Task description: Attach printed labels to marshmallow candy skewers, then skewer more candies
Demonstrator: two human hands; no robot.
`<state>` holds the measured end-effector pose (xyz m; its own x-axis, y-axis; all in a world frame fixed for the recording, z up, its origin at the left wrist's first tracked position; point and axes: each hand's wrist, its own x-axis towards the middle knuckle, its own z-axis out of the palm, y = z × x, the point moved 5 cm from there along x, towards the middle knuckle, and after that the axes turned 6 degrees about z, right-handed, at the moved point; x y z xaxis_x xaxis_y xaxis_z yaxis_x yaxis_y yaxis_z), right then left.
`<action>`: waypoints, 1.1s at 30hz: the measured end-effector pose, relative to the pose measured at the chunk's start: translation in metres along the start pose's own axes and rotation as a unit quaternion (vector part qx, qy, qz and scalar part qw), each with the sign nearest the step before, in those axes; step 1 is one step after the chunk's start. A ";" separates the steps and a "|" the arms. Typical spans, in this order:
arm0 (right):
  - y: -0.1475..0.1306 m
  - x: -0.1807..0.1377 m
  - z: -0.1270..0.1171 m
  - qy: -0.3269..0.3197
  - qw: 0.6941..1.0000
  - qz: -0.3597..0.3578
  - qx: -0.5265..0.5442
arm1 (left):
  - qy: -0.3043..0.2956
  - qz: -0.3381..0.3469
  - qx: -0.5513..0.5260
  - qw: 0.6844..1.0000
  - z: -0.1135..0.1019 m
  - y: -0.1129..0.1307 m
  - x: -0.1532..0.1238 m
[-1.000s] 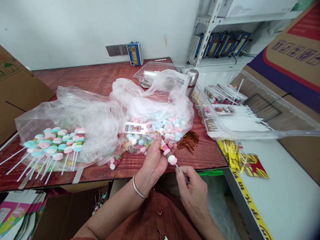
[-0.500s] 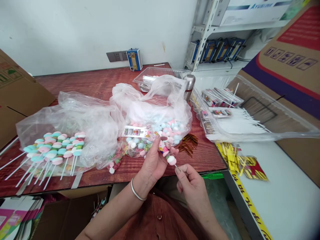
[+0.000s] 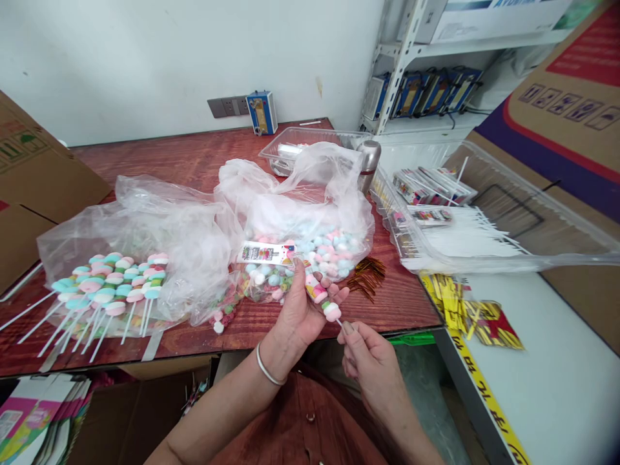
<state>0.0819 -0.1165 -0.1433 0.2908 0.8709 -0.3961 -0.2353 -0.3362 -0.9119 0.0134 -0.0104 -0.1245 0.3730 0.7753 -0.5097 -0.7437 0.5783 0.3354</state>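
Marshmallow skewer (upper end perhaps wrapped) is held by left hand, its stick by right hand.

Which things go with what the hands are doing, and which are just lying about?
Probably for the job:
held sweet stick
other sweet sticks
bag of loose sweets
white sticks
coppery ties

Probably just lying about:
steel flask
blue box by sockets

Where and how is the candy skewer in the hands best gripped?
Probably by its bare white stick, from the near right side, as the right hand pinches it: the thin end juts out beyond the bulky candy, slanting that way.
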 end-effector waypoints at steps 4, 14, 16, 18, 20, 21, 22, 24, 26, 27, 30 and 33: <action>-0.018 -0.004 0.000 0.120 0.957 -0.152 -0.214 | -0.007 -0.012 0.015 1.000 -0.004 -0.021 -0.003; -0.021 0.000 -0.001 0.088 0.950 -0.171 -0.247 | -0.064 0.087 0.010 0.994 0.005 0.019 0.009; -0.021 -0.004 -0.002 0.093 0.931 -0.190 -0.297 | -0.048 0.093 0.011 0.994 0.004 0.022 0.011; -0.022 -0.010 -0.003 0.112 0.898 -0.226 -0.359 | -0.030 0.099 0.004 0.995 0.003 0.022 0.011; -0.022 -0.014 -0.002 0.126 0.868 -0.257 -0.407 | -0.035 0.098 0.003 0.995 0.002 0.016 0.009; -0.023 -0.014 -0.001 0.131 0.856 -0.266 -0.422 | -0.046 0.092 0.008 0.995 0.002 0.010 0.007; -0.023 -0.014 0.000 0.136 0.849 -0.271 -0.434 | -0.060 0.083 0.017 0.995 0.002 0.003 0.004; -0.026 -0.010 0.004 0.152 0.839 -0.275 -0.444 | -0.081 0.056 0.041 0.994 0.002 -0.013 -0.001; -0.028 -0.005 0.007 0.167 0.838 -0.273 -0.443 | -0.086 0.032 0.060 0.994 0.000 -0.025 -0.006; -0.029 -0.002 0.006 0.171 0.840 -0.267 -0.440 | -0.085 0.029 0.064 0.994 -0.001 -0.028 -0.008; -0.026 0.002 0.002 0.174 0.857 -0.243 -0.420 | -0.097 0.034 0.056 0.993 -0.002 -0.025 -0.009; -0.023 0.000 -0.004 0.170 0.875 -0.240 -0.384 | -0.110 0.043 0.047 0.992 0.000 -0.011 -0.004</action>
<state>0.0908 -0.1101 -0.1231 0.4754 0.8647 0.1622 0.6449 -0.2171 -0.7327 0.0202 -0.0201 -0.1261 0.4296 0.8538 -0.2941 -0.7272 0.5201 0.4480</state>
